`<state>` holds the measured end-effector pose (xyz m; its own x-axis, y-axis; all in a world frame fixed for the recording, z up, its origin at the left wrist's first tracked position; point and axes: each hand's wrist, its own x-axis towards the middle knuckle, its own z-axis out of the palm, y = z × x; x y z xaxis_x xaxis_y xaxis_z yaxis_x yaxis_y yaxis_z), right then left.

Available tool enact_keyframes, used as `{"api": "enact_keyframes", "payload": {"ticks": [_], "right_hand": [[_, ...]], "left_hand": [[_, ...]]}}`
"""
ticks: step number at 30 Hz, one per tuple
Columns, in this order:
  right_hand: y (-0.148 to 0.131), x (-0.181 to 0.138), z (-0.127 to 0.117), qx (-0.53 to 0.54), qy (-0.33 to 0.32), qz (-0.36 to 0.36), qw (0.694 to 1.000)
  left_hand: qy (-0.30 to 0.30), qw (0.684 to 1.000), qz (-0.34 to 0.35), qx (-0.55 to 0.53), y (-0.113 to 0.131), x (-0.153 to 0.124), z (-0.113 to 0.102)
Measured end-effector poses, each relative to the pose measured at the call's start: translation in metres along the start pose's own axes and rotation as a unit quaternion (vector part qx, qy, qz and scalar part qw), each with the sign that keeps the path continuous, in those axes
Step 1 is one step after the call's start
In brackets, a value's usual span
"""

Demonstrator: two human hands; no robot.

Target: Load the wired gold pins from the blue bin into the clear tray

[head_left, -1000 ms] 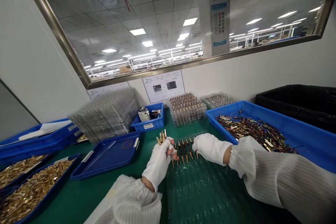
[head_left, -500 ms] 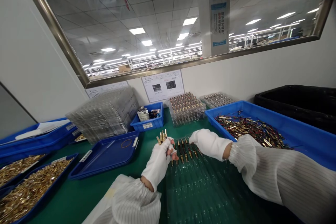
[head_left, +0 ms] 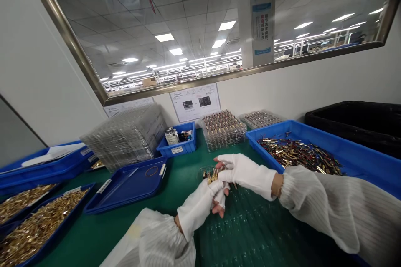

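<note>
**Both hands meet over the clear tray**

Left hand [head_left: 203,205], in a white glove with bare fingertips, is closed around a small bundle of gold pins [head_left: 212,174], tips pointing up. The bundle sits above the far end of the clear tray [head_left: 250,229] on the green mat [head_left: 125,225]. Right hand [head_left: 247,172] is also gloved, fingers bent down onto the pin tips and touching them — whether it pinches one cannot be told. Blue bin [head_left: 360,162] of loose mixed pins lies just right of the right wrist — blue tray [head_left: 131,183] to the left.

Two hands [head_left: 202,205] [head_left: 247,172], one pin bunch [head_left: 212,174]
</note>
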<state>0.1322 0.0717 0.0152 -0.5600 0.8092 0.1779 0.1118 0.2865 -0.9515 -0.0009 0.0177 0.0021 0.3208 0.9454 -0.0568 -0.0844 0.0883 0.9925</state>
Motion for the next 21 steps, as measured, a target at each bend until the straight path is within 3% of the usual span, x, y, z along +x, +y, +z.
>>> {"api": "enact_keyframes", "payload": {"ticks": [3,13,21], "right_hand": [[-0.006,-0.004,0.007,0.067,-0.006,0.034,0.997],[-0.006,-0.008,0.009,0.037,0.019,-0.028,0.999],[-0.011,-0.010,0.010,0.102,0.022,-0.003,0.995]], "left_hand": [[-0.019,0.999,-0.026,0.010,-0.001,-0.001,0.002],[-0.057,0.993,-0.035,-0.100,-0.001,0.001,-0.008],[-0.072,0.990,-0.043,-0.111,0.000,0.001,-0.008]]}}
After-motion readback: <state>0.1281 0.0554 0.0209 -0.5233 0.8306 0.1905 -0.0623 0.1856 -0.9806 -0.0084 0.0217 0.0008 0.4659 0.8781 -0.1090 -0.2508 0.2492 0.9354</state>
